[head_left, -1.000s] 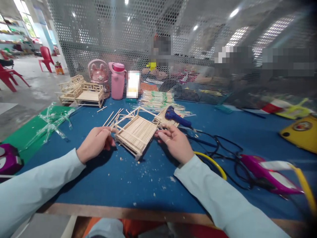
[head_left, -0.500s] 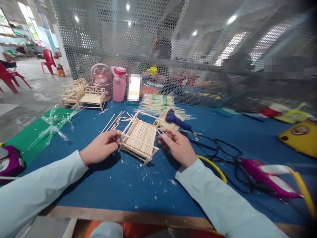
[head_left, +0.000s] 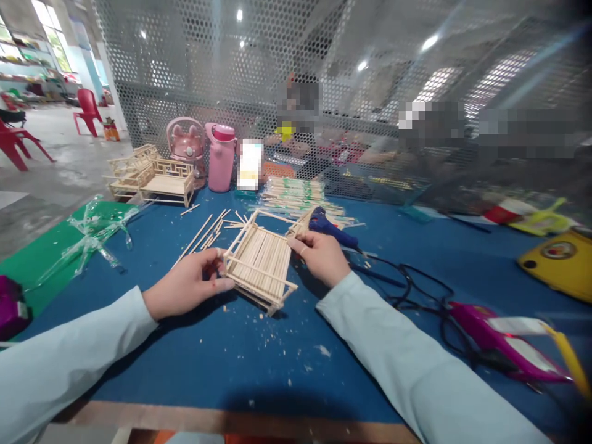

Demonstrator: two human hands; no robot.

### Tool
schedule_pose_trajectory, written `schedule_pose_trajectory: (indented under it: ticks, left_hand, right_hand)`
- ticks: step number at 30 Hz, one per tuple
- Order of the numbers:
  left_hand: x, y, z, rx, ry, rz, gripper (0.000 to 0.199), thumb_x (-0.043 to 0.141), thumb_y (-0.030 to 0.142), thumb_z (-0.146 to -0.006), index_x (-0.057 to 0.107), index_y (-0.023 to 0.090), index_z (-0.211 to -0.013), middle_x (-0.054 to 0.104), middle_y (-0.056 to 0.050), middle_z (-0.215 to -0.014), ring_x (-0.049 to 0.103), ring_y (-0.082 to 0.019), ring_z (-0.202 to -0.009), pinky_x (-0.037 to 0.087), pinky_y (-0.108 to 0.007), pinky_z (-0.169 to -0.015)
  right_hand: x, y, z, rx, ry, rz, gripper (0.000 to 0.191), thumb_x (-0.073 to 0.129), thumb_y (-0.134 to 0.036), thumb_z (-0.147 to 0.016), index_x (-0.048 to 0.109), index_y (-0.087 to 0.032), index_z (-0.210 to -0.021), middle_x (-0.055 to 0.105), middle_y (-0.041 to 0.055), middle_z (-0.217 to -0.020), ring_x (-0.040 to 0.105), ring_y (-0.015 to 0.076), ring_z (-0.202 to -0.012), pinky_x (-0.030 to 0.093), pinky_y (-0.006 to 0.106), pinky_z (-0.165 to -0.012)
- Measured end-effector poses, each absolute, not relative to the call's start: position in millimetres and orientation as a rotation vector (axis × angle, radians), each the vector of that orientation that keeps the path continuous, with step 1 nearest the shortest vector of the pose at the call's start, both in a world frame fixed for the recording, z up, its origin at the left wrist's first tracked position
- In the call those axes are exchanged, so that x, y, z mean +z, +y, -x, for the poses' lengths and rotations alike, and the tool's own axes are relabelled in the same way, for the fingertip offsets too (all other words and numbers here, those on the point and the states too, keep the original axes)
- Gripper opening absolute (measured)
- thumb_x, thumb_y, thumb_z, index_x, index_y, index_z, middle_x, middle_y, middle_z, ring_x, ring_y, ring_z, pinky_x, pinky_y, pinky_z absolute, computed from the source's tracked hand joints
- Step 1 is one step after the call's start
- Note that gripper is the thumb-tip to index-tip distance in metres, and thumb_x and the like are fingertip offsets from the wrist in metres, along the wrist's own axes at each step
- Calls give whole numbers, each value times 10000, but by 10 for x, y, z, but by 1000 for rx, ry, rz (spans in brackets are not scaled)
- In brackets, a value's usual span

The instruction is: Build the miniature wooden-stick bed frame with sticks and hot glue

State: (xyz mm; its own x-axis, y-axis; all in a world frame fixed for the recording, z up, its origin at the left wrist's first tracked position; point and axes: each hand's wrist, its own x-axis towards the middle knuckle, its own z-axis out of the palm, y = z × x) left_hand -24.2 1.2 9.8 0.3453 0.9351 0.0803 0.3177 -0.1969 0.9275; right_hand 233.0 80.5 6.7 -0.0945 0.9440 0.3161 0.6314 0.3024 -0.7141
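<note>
A big gray wall full of little holes (head_left: 222,74) stands past the left hand (head_left: 187,280) and the right hand (head_left: 319,256). The blue tabletop (head_left: 185,364) is under both hands. A green mat (head_left: 34,250) lies to the left of the left hand, with clear plastic strips (head_left: 95,237) on top. Past the left hand, far back, is some little stick furniture (head_left: 166,184). Well to the right of the right hand is a yellow pouch (head_left: 559,265), and a purple tool (head_left: 504,345) lies nearer on that side.

The small stick frame (head_left: 261,259) is between the two hands, and it sits turned a bit. The left hand is curled around its left corner, with the thumb against the low side. The right hand has its fingers pinched together on the far right side. I cannot tell if the frame touches the tabletop.

A bunch of sticks (head_left: 293,192) lies past both hands. A pink bottle (head_left: 221,161) stands past the left hand. A blue glue gun (head_left: 333,229) is just behind the right hand. Loose sticks (head_left: 208,234) lie just past the left hand. Tiny pale crumbs (head_left: 324,351) are scattered between the arms.
</note>
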Motion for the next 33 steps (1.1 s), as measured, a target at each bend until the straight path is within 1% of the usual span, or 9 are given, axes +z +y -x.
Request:
schedule_pose_trajectory:
  ticks: [6, 12, 16, 20, 23, 26, 29, 31, 33]
  left_hand:
    - [64, 15, 248, 868, 1106, -1632, 320, 669, 319, -711, 605, 164, -983, 605, -21, -795, 534, -140, -674, 447, -267, -651]
    - [48, 16, 258, 903, 1109, -1587, 320, 699, 308, -688, 612, 169, -963, 600, -9, -748, 549, -140, -666, 466, -279, -649]
    - [15, 45, 273, 876, 1121, -1587, 336, 695, 324, -694, 591, 153, -964, 538, 20, -710, 507, -112, -621, 442, -266, -627]
    - [35, 29, 279, 855, 1127, -1568, 399, 717, 300, -670, 555, 146, -1001, 503, 51, -677, 458, -81, -577, 399, -233, -578]
    - [118, -19, 303, 718, 1013, -1499, 443, 733, 225, -621, 547, 151, -1015, 555, 43, -704, 498, -85, -606, 413, -230, -601]
    - [208, -6, 341, 583, 949, -1456, 338, 693, 170, -610, 604, 145, -936, 628, 2, -740, 547, -106, -655, 425, -245, -641]
    - [247, 145, 325, 794, 1111, -1364, 187, 649, 209, -633, 632, 146, -809, 637, -9, -687, 526, -104, -592, 407, -245, -594]
    - [245, 296, 263, 1020, 1227, -1252, 236, 644, 215, -630, 637, 162, -860, 648, -17, -765, 533, -108, -610, 401, -239, -573]
    - [228, 436, 175, 993, 1199, -1285, 283, 652, 180, -599, 658, 151, -880, 651, -33, -794, 534, -113, -608, 383, -238, -545]
  right_hand:
    - [99, 808, -2317, 555, -1783, 1428, 274, 587, -383, -700, 565, -178, -518, 541, -17, -489, 436, 116, -488, 332, 266, -500]
    - [100, 794, -2296, 665, -1716, 1396, 274, 622, -382, -666, 547, -182, -494, 506, -30, -476, 418, 111, -504, 350, 272, -535]
    - [66, 781, -2334, 856, -1665, 1315, 229, 636, -398, -637, 644, -170, -668, 621, 1, -615, 529, 132, -581, 434, 283, -596]
    - [3, 786, -2386, 1022, -1595, 1243, 346, 668, -410, -587, 661, -177, -842, 681, 31, -768, 598, 143, -658, 489, 305, -649]
    - [-36, 799, -2386, 1060, -1566, 1235, 317, 688, -432, -584, 661, -175, -769, 667, 15, -708, 585, 132, -624, 486, 310, -659]
    - [-36, 787, -2345, 1070, -1560, 1240, 273, 692, -430, -596, 653, -178, -694, 631, -13, -613, 548, 122, -566, 468, 307, -628]
    - [1, 735, -2282, 1087, -1581, 1235, 231, 693, -399, -597, 654, -180, -658, 606, -26, -564, 521, 117, -534, 454, 307, -616]
    - [30, 690, -2243, 1090, -1595, 1226, 206, 694, -376, -593, 657, -181, -646, 609, -27, -575, 521, 117, -549, 453, 311, -641]
    - [49, 648, -2214, 1078, -1594, 1219, 190, 692, -362, -594, 657, -183, -644, 615, -27, -601, 523, 118, -576, 450, 314, -672]
